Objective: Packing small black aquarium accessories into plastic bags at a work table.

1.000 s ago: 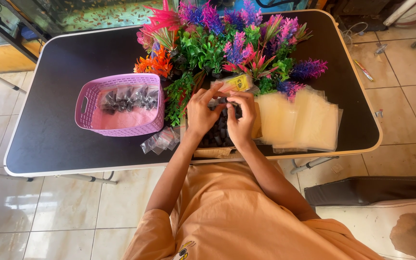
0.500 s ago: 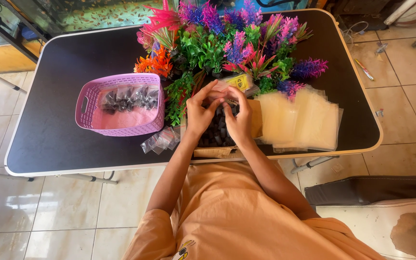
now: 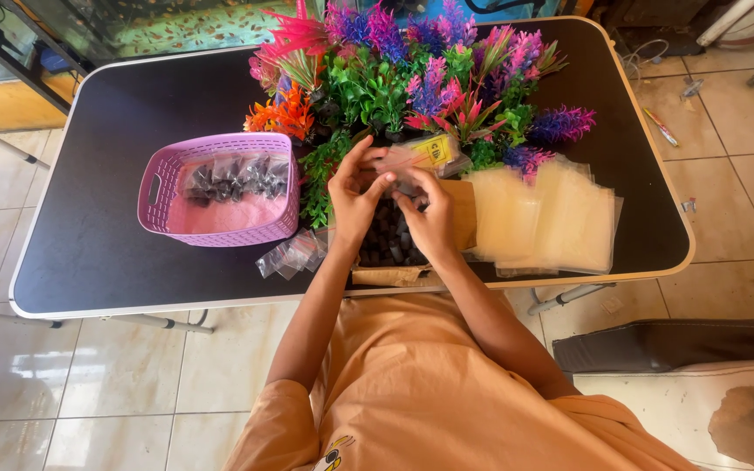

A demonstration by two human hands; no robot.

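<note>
My left hand and my right hand meet over a brown cardboard box full of small dark pieces. Together they hold a small clear plastic bag with a yellow label at its far end. A small dark item sits between the fingers, mostly hidden. A heap of colourful artificial plants in pink, purple, green and orange lies just beyond my hands.
A lilac plastic basket with several bagged dark items stands to the left on the black table. A stack of clear bags lies to the right. Small empty bags lie near the front edge. Tiled floor surrounds the table.
My hands have lifted slightly away from the box, and the clear bag with its yellow label now stretches out further between them toward the plants.
</note>
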